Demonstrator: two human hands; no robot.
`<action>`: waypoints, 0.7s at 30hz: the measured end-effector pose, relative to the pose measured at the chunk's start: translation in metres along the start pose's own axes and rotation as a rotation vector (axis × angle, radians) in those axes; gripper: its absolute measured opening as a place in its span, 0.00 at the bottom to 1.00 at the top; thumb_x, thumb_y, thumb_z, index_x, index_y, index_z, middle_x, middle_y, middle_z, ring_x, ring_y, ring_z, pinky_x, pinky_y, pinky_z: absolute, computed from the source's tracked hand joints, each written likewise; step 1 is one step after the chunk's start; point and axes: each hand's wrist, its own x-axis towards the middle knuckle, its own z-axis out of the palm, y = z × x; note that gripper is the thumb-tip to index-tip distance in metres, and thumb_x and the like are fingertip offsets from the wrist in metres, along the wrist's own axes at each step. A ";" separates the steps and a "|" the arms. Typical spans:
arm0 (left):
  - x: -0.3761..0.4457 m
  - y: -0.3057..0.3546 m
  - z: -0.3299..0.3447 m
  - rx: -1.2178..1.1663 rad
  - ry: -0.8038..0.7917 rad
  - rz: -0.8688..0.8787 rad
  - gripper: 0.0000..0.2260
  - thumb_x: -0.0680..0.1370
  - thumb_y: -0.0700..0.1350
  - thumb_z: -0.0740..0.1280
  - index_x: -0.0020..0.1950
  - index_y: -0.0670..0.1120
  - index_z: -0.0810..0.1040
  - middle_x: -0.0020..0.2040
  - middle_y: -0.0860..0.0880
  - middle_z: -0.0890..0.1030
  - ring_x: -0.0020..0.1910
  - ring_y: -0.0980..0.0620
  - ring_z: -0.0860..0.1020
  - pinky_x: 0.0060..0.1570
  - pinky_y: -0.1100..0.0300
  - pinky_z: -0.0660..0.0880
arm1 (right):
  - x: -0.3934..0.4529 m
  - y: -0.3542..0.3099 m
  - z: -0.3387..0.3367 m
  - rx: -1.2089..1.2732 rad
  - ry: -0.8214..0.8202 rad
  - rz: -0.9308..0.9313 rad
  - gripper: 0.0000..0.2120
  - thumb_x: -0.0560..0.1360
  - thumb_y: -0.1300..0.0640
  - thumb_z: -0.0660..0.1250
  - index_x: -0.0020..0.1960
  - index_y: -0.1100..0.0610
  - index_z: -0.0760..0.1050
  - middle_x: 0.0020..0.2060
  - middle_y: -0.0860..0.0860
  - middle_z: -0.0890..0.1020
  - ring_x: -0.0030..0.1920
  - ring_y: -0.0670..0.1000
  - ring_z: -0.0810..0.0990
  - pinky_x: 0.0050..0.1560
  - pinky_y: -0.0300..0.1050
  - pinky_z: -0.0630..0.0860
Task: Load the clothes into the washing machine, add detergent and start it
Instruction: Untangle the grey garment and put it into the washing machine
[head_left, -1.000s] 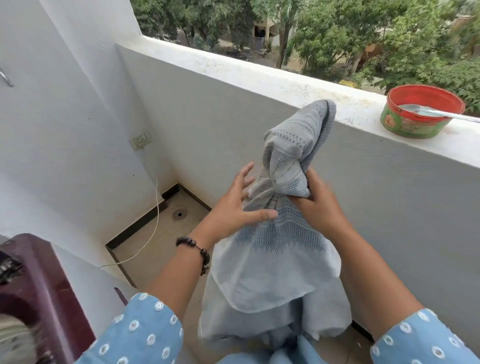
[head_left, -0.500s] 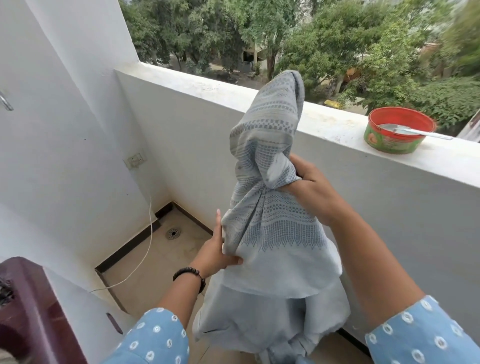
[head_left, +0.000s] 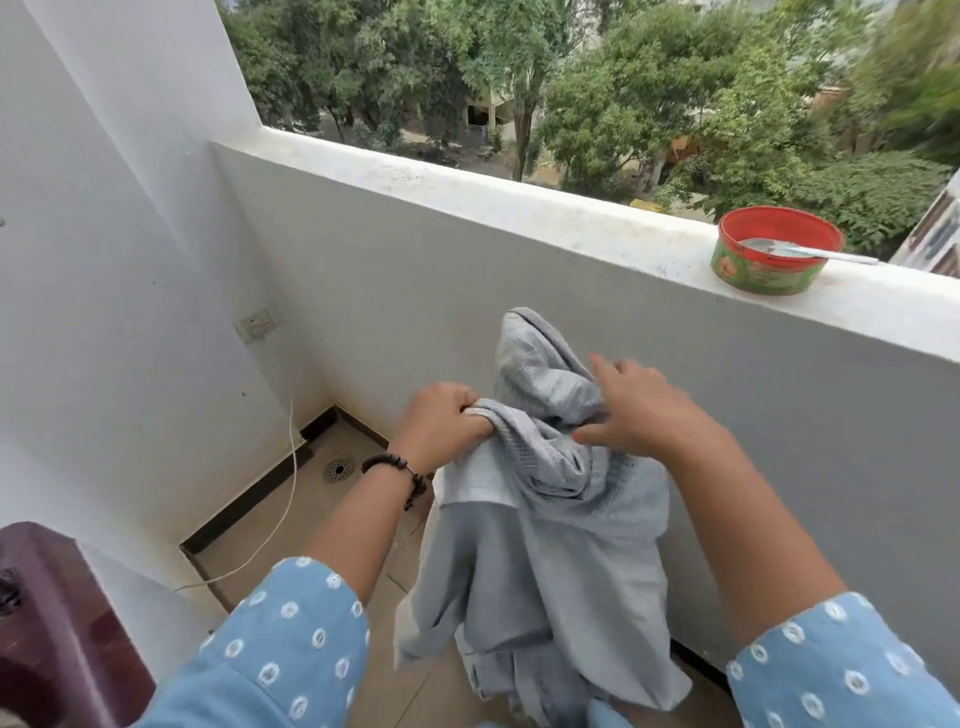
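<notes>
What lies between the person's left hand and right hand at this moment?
In the head view, a bunched fold of the grey patterned cloth garment spans the gap; the left hand grips it and the right hand holds it.

Matt woven grey cloth garment (head_left: 545, 519)
</notes>
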 end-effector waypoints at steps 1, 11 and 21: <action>-0.001 0.007 -0.002 -0.042 0.009 0.014 0.14 0.63 0.52 0.64 0.29 0.42 0.68 0.28 0.49 0.67 0.30 0.51 0.63 0.31 0.55 0.60 | -0.002 -0.003 0.000 0.028 0.007 -0.064 0.46 0.70 0.41 0.70 0.79 0.48 0.48 0.73 0.54 0.63 0.71 0.59 0.64 0.65 0.60 0.69; -0.018 0.028 -0.037 -0.638 -0.284 0.087 0.12 0.75 0.36 0.74 0.55 0.46 0.77 0.48 0.45 0.82 0.46 0.51 0.82 0.53 0.57 0.79 | 0.001 -0.030 0.023 0.772 0.079 -0.351 0.13 0.71 0.66 0.63 0.47 0.51 0.81 0.40 0.47 0.83 0.39 0.43 0.75 0.45 0.48 0.74; -0.047 -0.066 0.007 -0.149 -0.544 -0.183 0.54 0.72 0.41 0.78 0.81 0.56 0.39 0.82 0.50 0.52 0.80 0.53 0.53 0.73 0.61 0.56 | -0.009 -0.034 -0.035 1.112 0.390 -0.319 0.10 0.65 0.63 0.57 0.39 0.68 0.74 0.34 0.55 0.76 0.36 0.50 0.73 0.38 0.45 0.68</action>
